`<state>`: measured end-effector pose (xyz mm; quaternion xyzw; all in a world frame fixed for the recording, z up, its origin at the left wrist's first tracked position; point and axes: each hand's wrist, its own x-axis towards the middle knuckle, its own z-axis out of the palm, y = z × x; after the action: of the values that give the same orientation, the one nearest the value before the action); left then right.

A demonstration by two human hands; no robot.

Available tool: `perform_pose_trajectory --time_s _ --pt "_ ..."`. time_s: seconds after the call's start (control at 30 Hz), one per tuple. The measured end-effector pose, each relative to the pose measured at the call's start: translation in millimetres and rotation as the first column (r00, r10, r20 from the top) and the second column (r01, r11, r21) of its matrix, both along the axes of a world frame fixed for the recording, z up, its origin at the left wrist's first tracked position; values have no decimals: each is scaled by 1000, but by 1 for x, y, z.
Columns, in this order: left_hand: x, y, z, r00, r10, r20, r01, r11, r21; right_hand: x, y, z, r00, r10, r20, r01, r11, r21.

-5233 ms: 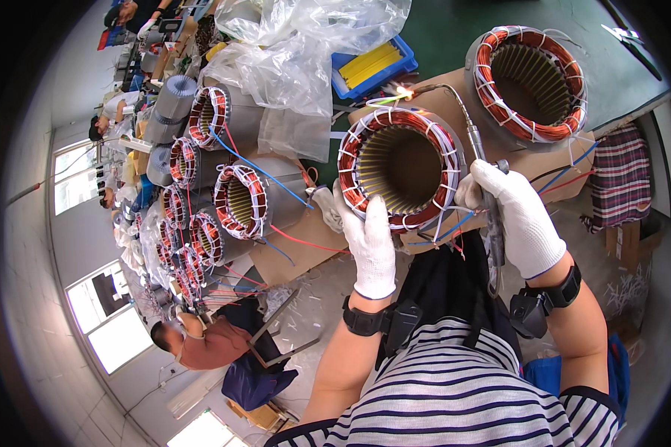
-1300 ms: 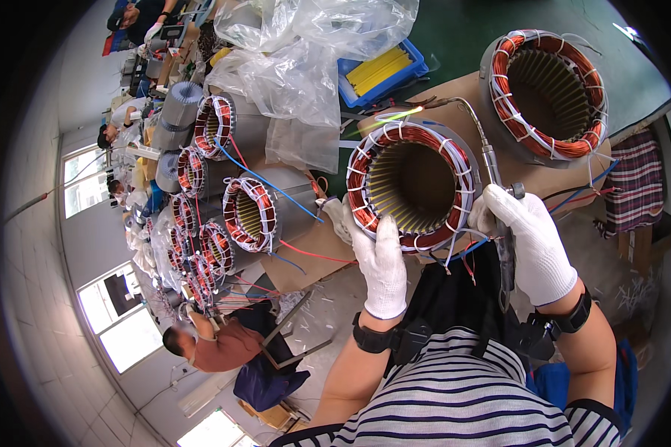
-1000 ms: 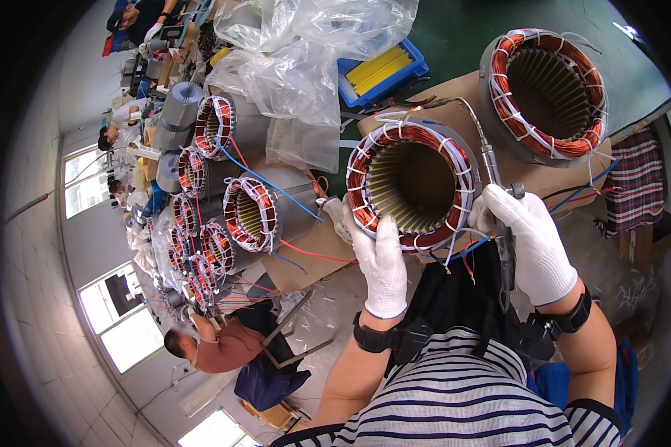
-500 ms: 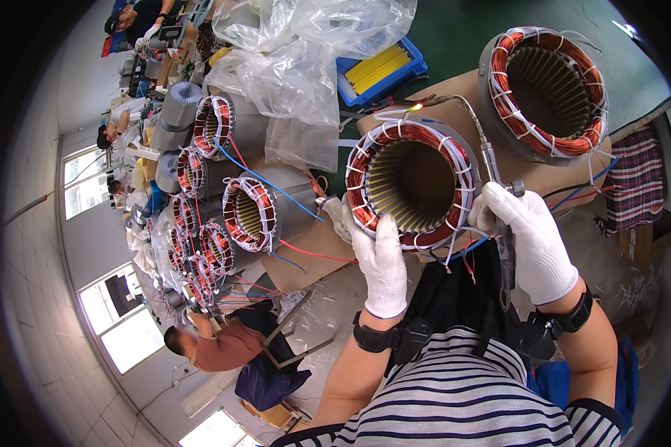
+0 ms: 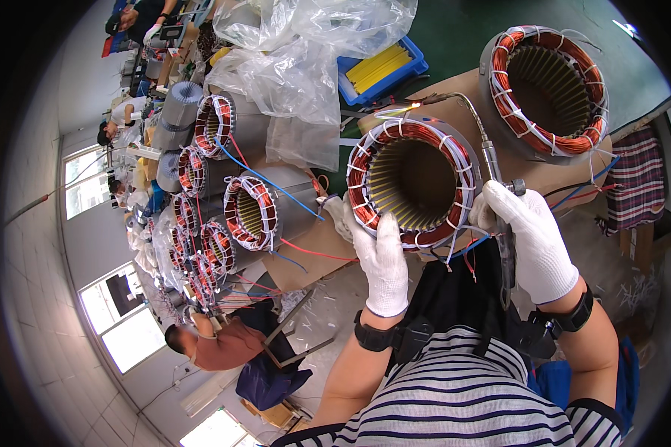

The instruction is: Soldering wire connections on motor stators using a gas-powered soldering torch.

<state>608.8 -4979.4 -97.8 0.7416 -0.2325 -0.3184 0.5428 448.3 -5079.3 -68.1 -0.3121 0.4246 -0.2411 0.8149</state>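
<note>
Bracing the middle stator (image 5: 359, 170), the left hand (image 5: 384, 270) has its gloved thumb and fingers spread across the near left of the copper ring; whether they squeeze, I cannot tell. The stator is on the bench straight ahead of the striped shirt, its open end facing up. To its right, the gloved right hand (image 5: 533, 242) is clamped round a torch (image 5: 490, 156), whose bent metal neck arches over the far side. A bright glow (image 5: 414, 106) sits at its tip, beside a pale lead (image 5: 392, 114) at the ring's far edge. I'd call this the heating of that lead; the next move seems to call for a steady wrist, the tip close to the lead but clear of the white lacing. Farther off are a second stator (image 5: 596, 89), a blue tray (image 5: 418, 68) of yellow strips (image 5: 380, 71) and, away left, a co-worker in a brown top (image 5: 230, 347)
</note>
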Motion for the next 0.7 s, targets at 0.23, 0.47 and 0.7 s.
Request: perform_pose_trajectory --time_s 0.23,0.47,0.7 --pt "-1 0 1 999 18 -40 -19 1000 -16 1 1 0 1000 -9 24 9 1000 -7" --pt "-1 -1 2 999 15 -36 -15 1000 -3 1 2 -1 1000 -18 22 18 1000 -10" --pt "-2 -2 2 999 8 -38 -9 1000 -20 0 1 0 1000 -14 -7 14 1000 -5"
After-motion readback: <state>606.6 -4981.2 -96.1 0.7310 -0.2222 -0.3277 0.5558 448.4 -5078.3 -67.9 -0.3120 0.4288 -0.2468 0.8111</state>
